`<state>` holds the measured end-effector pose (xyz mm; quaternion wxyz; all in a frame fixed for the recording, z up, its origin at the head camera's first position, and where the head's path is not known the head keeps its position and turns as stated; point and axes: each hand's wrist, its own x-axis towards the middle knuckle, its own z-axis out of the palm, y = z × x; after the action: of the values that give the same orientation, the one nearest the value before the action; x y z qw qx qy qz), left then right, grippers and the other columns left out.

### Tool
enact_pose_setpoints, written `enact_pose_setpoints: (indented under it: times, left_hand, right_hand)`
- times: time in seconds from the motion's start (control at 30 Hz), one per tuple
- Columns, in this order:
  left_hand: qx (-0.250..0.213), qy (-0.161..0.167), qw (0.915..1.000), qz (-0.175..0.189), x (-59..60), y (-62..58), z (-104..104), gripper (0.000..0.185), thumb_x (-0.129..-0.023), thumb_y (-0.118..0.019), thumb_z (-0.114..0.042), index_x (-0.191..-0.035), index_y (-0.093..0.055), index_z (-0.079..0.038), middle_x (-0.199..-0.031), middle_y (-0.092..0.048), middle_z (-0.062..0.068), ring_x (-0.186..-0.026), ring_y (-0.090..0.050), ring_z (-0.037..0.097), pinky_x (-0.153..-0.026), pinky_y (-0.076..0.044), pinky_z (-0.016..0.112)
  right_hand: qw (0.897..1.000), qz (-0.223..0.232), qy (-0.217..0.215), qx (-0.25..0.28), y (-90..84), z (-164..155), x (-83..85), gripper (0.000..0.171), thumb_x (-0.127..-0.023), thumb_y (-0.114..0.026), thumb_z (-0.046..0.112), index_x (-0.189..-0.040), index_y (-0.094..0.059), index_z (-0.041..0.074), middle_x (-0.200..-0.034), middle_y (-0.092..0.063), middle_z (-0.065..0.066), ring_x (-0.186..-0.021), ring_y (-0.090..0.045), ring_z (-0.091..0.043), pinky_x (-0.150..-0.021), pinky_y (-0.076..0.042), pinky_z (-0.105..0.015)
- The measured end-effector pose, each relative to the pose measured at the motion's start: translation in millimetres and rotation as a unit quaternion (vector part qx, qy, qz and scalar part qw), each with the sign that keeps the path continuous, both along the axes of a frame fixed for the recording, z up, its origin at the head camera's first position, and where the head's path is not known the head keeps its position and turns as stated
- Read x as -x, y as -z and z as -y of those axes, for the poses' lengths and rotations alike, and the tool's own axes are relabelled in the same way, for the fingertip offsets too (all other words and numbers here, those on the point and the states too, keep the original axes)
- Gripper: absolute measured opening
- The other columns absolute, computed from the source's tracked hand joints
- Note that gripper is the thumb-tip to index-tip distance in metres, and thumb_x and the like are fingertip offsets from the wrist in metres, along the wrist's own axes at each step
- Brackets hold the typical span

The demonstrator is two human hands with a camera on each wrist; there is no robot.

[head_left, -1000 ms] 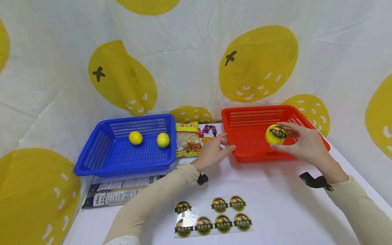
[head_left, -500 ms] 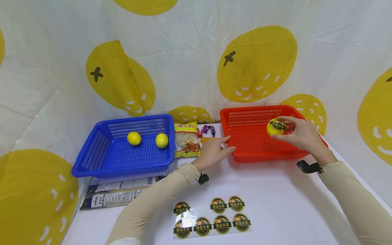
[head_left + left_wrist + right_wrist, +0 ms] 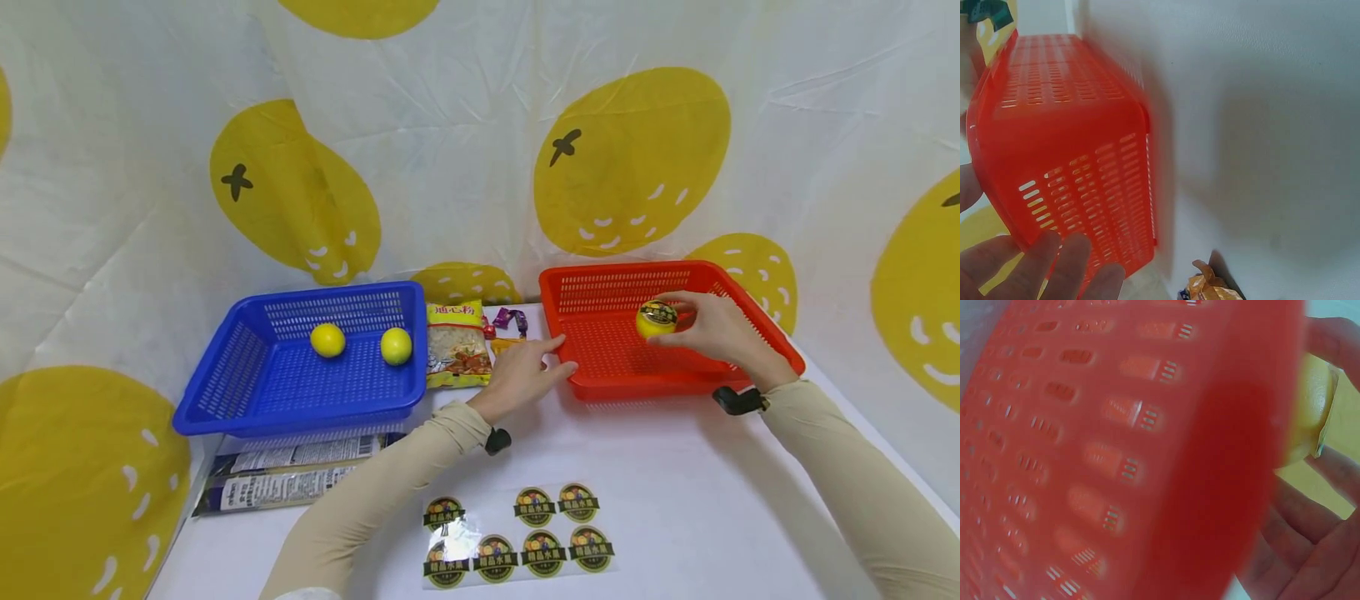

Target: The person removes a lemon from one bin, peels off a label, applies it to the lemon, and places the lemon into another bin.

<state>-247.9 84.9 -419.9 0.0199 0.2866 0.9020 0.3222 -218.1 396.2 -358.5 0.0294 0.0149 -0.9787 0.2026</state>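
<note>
My right hand [image 3: 720,333] pinches a yellow lemon [image 3: 652,327] between thumb and fingers, inside the outline of the red basket [image 3: 675,385]. A dark round sticker faces up on the lemon; in the right wrist view one sticker edge stands off the peel. Whether the lemon touches the basket floor cannot be told. My left hand [image 3: 520,377] rests at the basket's near left corner, its fingers [image 3: 1072,259] spread along the outer wall and the thumb by the rim. Two more lemons, one left [image 3: 327,340] and one right [image 3: 396,346], lie in the blue basket [image 3: 300,417].
A clear sheet [image 3: 480,492] with several round stickers lies at the front. Between the baskets are a yellow food packet [image 3: 457,346] and small wrapped sweets [image 3: 512,319]. Long printed packets [image 3: 285,487] lie before the blue basket. A patterned cloth hangs behind.
My right hand has carried the lemon left and slightly farther into the red basket's area, and the sticker has turned more upward. My left hand has stayed at the basket corner.
</note>
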Motion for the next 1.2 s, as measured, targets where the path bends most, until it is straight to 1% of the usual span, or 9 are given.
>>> enact_pose_setpoints:
  times: [0.17, 0.27, 0.4, 0.63, 0.7, 0.8, 0.9, 1.0, 1.2]
  left_hand:
    - [0.002, -0.001, 1.0, -0.002, -0.3, 0.1, 0, 0.057, -0.097, -0.065, -0.051, -0.146, -0.058, -0.025, -0.062, -0.056, -0.005, -0.059, -0.053, 0.005, -0.049, -0.033, 0.021]
    - [0.005, -0.002, 1.0, -0.005, -1.2, -0.6, -1, 0.056, -0.097, -0.065, -0.051, -0.146, -0.058, -0.025, -0.064, -0.058, -0.006, -0.06, -0.054, 0.005, -0.05, -0.035, 0.021]
    - [0.008, -0.002, 0.9999, -0.009, -2.2, -1.6, -1, 0.056, -0.097, -0.065, -0.051, -0.146, -0.058, -0.027, -0.065, -0.059, -0.007, -0.059, -0.052, 0.005, -0.049, -0.035, 0.021]
    - [0.009, -0.003, 0.9998, -0.016, -0.9, -2.0, 0, 0.056, -0.096, -0.065, -0.051, -0.146, -0.058, -0.026, -0.065, -0.058, -0.006, -0.06, -0.052, 0.006, -0.049, -0.034, 0.021]
    - [0.01, -0.003, 0.9998, -0.016, -0.6, -1.4, -1, 0.055, -0.096, -0.065, -0.051, -0.146, -0.058, -0.026, -0.066, -0.059, -0.006, -0.06, -0.053, 0.005, -0.05, -0.035, 0.021]
    - [0.012, -0.004, 0.9998, -0.017, -0.1, -0.9, -1, 0.055, -0.096, -0.065, -0.051, -0.146, -0.058, -0.026, -0.066, -0.06, -0.006, -0.061, -0.054, 0.005, -0.05, -0.036, 0.021]
    - [0.013, -0.003, 0.9998, -0.013, -0.5, -0.9, -1, 0.056, -0.097, -0.065, -0.051, -0.146, -0.058, -0.027, -0.066, -0.06, -0.007, -0.062, -0.054, 0.004, -0.051, -0.037, 0.021]
    - [0.011, -0.002, 0.9999, -0.008, -0.8, -0.7, -1, 0.056, -0.097, -0.064, -0.052, -0.147, -0.057, -0.027, -0.065, -0.06, -0.007, -0.062, -0.054, 0.004, -0.05, -0.036, 0.021]
    - [0.01, -0.002, 0.9999, -0.006, 0.1, -0.5, -1, 0.056, -0.097, -0.065, -0.051, -0.146, -0.057, -0.027, -0.063, -0.058, -0.006, -0.06, -0.053, 0.006, -0.051, -0.036, 0.021]
  right_hand:
    - [1.0, -0.007, -0.019, -0.006, 5.3, 5, 10.7, 0.079, -0.076, -0.087, 0.053, -0.138, -0.062, 0.012, -0.124, -0.07, -0.021, -0.105, -0.06, -0.035, -0.081, -0.048, -0.041]
    - [1.0, 0.005, -0.022, -0.004, 4.5, 6, 15.6, 0.081, -0.075, -0.086, 0.057, -0.139, -0.062, 0.013, -0.124, -0.07, -0.02, -0.106, -0.062, -0.036, -0.084, -0.052, -0.045]
    - [0.999, 0.029, -0.024, -0.007, -1.1, 4, 19.9, 0.083, -0.076, -0.085, 0.059, -0.14, -0.06, 0.014, -0.125, -0.069, -0.019, -0.106, -0.062, -0.035, -0.086, -0.054, -0.048]
    - [0.999, 0.045, -0.026, -0.007, -12.6, 2, 25.6, 0.08, -0.076, -0.086, 0.056, -0.139, -0.062, 0.015, -0.121, -0.069, -0.016, -0.103, -0.061, -0.031, -0.076, -0.051, -0.035]
    - [0.999, 0.044, -0.027, -0.013, -14.0, 2, 27.4, 0.079, -0.075, -0.087, 0.056, -0.138, -0.063, 0.015, -0.12, -0.069, -0.016, -0.101, -0.061, -0.03, -0.075, -0.05, -0.034]
    - [0.998, 0.043, -0.029, -0.019, -13.9, 2, 32.1, 0.08, -0.074, -0.086, 0.058, -0.138, -0.063, 0.015, -0.121, -0.069, -0.017, -0.101, -0.062, -0.03, -0.077, -0.051, -0.036]
    - [0.998, 0.055, -0.033, -0.013, -12.6, 3, 36.3, 0.082, -0.075, -0.085, 0.06, -0.139, -0.062, 0.015, -0.125, -0.069, -0.017, -0.106, -0.063, -0.031, -0.084, -0.054, -0.044]
    - [0.997, 0.068, -0.043, -0.005, -10.5, 5, 41.0, 0.081, -0.076, -0.084, 0.059, -0.139, -0.061, 0.014, -0.127, -0.068, -0.019, -0.11, -0.062, -0.034, -0.089, -0.055, -0.052]
    - [0.995, 0.062, -0.076, -0.016, -6.8, 10, 51.5, 0.07, -0.077, -0.087, 0.051, -0.133, -0.066, 0.014, -0.124, -0.07, -0.015, -0.111, -0.064, -0.033, -0.092, -0.054, -0.054]
